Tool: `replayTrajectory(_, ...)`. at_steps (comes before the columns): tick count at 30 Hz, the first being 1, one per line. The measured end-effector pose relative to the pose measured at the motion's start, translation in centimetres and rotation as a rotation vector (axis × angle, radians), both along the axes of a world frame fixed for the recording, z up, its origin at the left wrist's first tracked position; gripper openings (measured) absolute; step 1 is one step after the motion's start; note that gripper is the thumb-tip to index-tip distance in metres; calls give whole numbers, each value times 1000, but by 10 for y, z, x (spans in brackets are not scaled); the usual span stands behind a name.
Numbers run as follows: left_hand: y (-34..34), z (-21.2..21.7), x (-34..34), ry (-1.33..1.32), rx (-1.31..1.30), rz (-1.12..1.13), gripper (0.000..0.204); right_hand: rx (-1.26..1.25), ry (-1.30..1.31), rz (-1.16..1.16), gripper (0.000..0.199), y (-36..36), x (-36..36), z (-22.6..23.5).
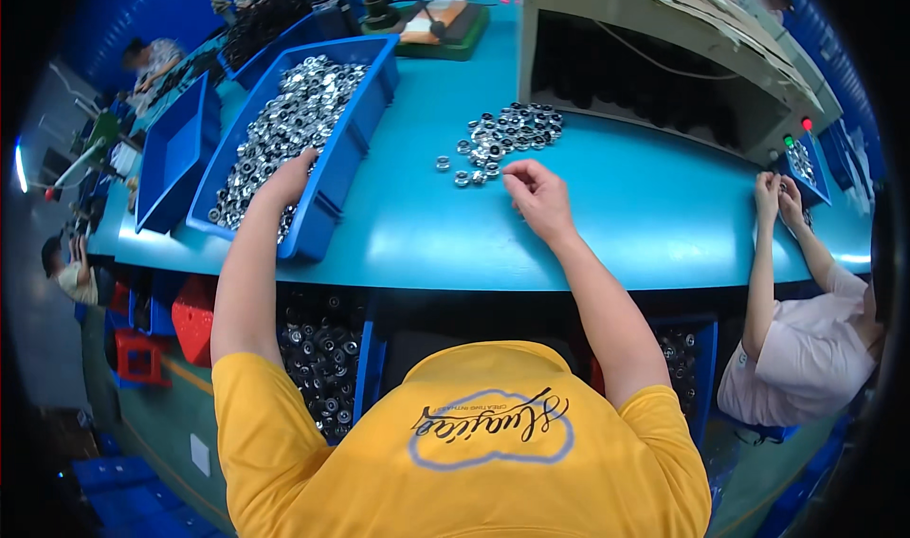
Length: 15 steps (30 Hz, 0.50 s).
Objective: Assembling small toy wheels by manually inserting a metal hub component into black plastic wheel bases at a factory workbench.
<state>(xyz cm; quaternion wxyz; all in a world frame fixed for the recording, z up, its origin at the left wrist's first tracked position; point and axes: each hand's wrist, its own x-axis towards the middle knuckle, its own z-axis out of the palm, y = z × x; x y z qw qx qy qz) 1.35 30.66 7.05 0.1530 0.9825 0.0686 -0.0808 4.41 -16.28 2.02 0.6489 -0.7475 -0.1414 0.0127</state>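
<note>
Yellow shirt, yours, fills the lower frame; both bare forearms run up from it onto the teal worktable [626,206].

Item: bins of small metal parts under the table edge, between your arms and at the right. Not touched.

Item: your left hand [284,182]. It reaches into the blue bin [365,111] and lies on the heap of silvery ring-shaped parts [294,111]. Fingers are buried among the pieces, so you cannot tell whether they are curled on any.

Item: your right hand [536,195]. It rests on the tabletop, fingers drawn narrow, thumb and forefinger pinched near a part; whether one is held cannot be told.

Item: loose pile of rings [507,132] on the table. It lies just ahead and slightly left of your right fingertips; the nearest strays sit just beside them. Your right hand is the nearer one; your left is well apart, across the bin wall.

Item: co-worker's two hands [779,197] at far right, near a small blue tray.

Item: grey machine housing [664,26], beyond the pile.
</note>
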Motion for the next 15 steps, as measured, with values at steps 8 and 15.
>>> replayTrajectory(8, -21, 23, 8, -319, 243, 143, 43, 63, 23, -29, 13, -9, 0, 2)
replayTrajectory(15, -21, 36, -12, -204, 261, 245, 52, 8, -63, -50, 15, -8, 2, -2)
